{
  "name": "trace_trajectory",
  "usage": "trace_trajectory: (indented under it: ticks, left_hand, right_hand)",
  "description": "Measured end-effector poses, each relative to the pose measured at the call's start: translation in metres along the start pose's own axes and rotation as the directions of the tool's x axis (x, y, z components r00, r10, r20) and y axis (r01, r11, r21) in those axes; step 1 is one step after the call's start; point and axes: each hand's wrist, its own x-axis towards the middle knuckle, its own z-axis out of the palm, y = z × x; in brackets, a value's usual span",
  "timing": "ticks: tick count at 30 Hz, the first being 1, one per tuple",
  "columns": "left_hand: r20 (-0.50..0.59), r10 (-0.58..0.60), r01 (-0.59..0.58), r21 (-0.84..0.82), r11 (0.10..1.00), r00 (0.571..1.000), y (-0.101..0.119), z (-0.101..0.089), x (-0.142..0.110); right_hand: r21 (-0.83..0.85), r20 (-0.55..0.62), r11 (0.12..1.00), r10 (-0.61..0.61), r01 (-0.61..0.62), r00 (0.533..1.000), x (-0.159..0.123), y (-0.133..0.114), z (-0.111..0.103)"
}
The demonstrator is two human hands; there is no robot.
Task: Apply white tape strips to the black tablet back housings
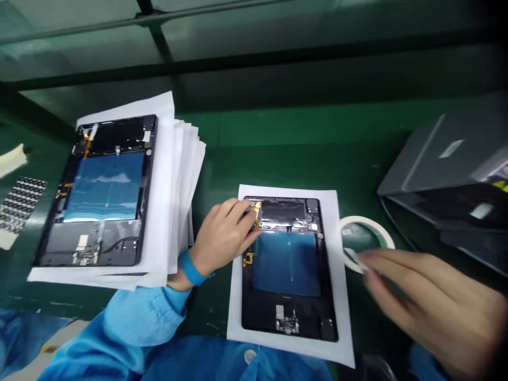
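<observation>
An opened tablet (286,264) with a blue-filmed battery lies on a white sheet (345,338) before me. My left hand (224,233) rests over its upper left edge, fingers bent and thumb close to them. Its fingertips are at a gold flex cable (257,212); whether they grip it is hidden. To the right, my right hand (432,296) is blurred by motion, with thumb and fingers pinched. A small whitish piece of tape (353,257) shows at its fingertips, in front of a roll of masking tape (371,221) on the green bench.
At left, another opened tablet (105,185) lies on a stack of white sheets (184,174). A sheet of black-and-white stickers (21,206) and a cream strip (11,160) sit at the far left. A dark grey box (428,153) with a cable stands at right.
</observation>
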Motion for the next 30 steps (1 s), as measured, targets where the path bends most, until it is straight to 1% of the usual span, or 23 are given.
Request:
trace_trajectory:
  ticks: [1, 2, 4, 5, 7, 9, 11, 15, 20, 25, 30]
  left_hand:
    - [0.019, 0.001, -0.001, -0.007, 1.0, 1.0, -0.002, 0.003, 0.002]
    - [0.037, 0.003, -0.002, -0.019, 1.0, 0.999, -0.004, 0.006, 0.003]
    - [0.068, 0.004, -0.001, -0.045, 0.999, 0.998, -0.007, 0.011, 0.004]
    - [0.081, 0.002, 0.002, -0.054, 0.999, 0.997, -0.008, 0.013, 0.003]
    - [0.098, -0.006, 0.012, -0.064, 0.998, 0.995, -0.01, 0.016, 0.0]
    - [0.102, -0.013, 0.021, -0.075, 0.997, 0.995, -0.011, 0.018, -0.002]
    - [0.095, -0.016, 0.024, -0.08, 0.996, 0.995, -0.011, 0.02, -0.004]
    - [0.086, -0.025, 0.034, -0.098, 0.995, 0.996, -0.01, 0.021, -0.004]
    - [0.078, -0.037, 0.047, -0.13, 0.99, 0.996, -0.009, 0.023, -0.004]
    - [0.04, -0.045, 0.051, -0.139, 0.989, 0.998, -0.009, 0.024, -0.005]
    - [0.035, -0.047, 0.051, -0.139, 0.989, 0.998, -0.009, 0.023, -0.005]
  right_hand:
    - [-0.015, -0.032, 0.996, -0.092, 0.091, 0.995, 0.024, -0.012, 0.011]
    - [-0.019, -0.057, 0.987, -0.159, 0.158, 0.986, 0.047, -0.023, 0.022]
    - [-0.041, -0.11, 0.978, -0.21, 0.207, 0.972, 0.087, -0.035, 0.047]
    - [-0.064, -0.122, 0.974, -0.224, 0.218, 0.967, 0.101, -0.038, 0.059]
    - [-0.104, -0.118, 0.968, -0.24, 0.229, 0.963, 0.118, -0.039, 0.081]
    - [-0.108, -0.095, 0.965, -0.25, 0.24, 0.963, 0.121, -0.037, 0.095]
    - [-0.089, -0.067, 0.964, -0.257, 0.251, 0.964, 0.118, -0.036, 0.101]
    - [-0.078, -0.037, 0.959, -0.277, 0.274, 0.96, 0.111, -0.035, 0.102]
    - [-0.063, -0.013, 0.964, -0.259, 0.258, 0.966, 0.112, -0.035, 0.103]
    - [-0.068, -0.011, 0.963, -0.264, 0.263, 0.965, 0.112, -0.035, 0.105]
    - [-0.084, -0.009, 0.961, -0.266, 0.264, 0.964, 0.112, -0.037, 0.106]
